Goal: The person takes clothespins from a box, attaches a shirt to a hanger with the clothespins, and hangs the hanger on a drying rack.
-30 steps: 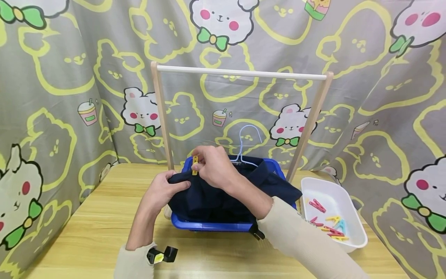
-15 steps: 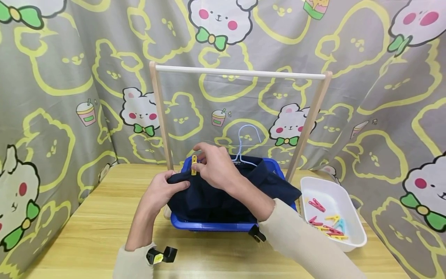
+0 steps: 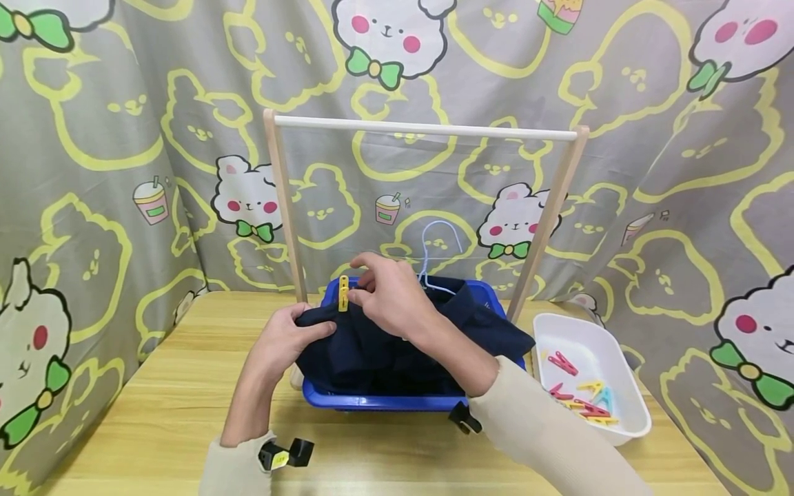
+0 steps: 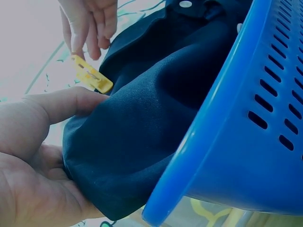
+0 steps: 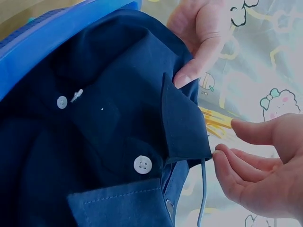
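A dark navy button-up shirt point(image 3: 372, 358) lies bunched in the blue basket point(image 3: 372, 401), with a light blue wire hanger point(image 3: 425, 251) in its collar. My left hand point(image 3: 282, 341) pinches the shirt's left shoulder between thumb and fingers, seen closely in the left wrist view. Just beside that thumb, a yellow clothespin point(image 3: 343, 295) is clipped on the shirt's edge. My right hand point(image 3: 397, 296) is right of the clothespin, fingers parted from the thumb. In the right wrist view its thumb tip is at or very near the clothespin's end; contact is unclear.
A wooden rack with a white crossbar point(image 3: 428, 127) stands behind and around the basket. On the right, a white tub point(image 3: 635, 386) holds several red, yellow and blue clothespins point(image 3: 589, 406). Patterned curtains surround the wooden table point(image 3: 186, 358).
My right hand has let go of the yellow clothespin and drawn slightly right, its fingers spreading. The clothespin stays on the shirt, and my left hand keeps its hold.
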Demonstrator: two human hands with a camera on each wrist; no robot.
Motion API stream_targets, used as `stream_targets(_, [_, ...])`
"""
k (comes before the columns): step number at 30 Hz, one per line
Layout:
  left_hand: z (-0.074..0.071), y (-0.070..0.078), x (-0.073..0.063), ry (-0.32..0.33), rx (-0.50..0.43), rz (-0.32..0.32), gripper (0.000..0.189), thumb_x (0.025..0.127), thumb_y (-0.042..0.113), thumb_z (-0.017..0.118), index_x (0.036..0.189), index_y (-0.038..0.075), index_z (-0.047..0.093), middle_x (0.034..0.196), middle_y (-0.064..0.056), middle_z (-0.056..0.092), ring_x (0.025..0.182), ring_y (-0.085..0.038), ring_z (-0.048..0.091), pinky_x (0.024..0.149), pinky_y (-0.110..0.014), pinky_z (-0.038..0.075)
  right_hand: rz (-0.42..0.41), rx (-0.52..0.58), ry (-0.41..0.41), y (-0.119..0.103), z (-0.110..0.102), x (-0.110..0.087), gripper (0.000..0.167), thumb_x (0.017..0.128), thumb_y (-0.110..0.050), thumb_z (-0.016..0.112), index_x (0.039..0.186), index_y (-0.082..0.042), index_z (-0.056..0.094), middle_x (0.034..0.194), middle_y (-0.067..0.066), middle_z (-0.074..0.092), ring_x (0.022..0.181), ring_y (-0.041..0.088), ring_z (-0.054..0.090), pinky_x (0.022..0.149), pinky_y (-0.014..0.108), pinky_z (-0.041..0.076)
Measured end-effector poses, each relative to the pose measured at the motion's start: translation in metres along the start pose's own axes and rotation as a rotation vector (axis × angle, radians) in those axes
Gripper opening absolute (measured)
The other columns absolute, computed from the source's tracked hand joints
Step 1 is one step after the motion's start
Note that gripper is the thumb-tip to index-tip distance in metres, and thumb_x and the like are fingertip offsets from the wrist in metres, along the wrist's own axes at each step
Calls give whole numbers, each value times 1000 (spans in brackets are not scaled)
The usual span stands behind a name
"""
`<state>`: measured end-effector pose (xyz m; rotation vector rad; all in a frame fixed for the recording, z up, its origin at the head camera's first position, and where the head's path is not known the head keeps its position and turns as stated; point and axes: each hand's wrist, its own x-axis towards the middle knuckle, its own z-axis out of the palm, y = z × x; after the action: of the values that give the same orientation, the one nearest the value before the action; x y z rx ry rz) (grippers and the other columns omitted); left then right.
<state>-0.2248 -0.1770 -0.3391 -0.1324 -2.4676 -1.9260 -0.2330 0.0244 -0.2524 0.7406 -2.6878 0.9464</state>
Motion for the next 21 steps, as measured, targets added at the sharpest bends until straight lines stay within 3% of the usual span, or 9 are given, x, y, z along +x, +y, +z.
stream_targets(7, [-1,0,0,-2,8,-10,33,90,18,75,110,-5,61,94,-6,67,86,-17,63,79,-30,52,20,-3,28,5,-6,-4,38,95,-26,72,131,-13,65,94,-1,74,86,14,69,73,31,56])
stream_targets(21, [-2,-1,1,8,16,-29,33,89,18,75,109,-4,61,95,-6,67,87,-17,64,79,-28,53,4,-4,102,18,-16,-17,30,97,-24,69,124,-12,67,92,1,74,84,15,69,76,34,57])
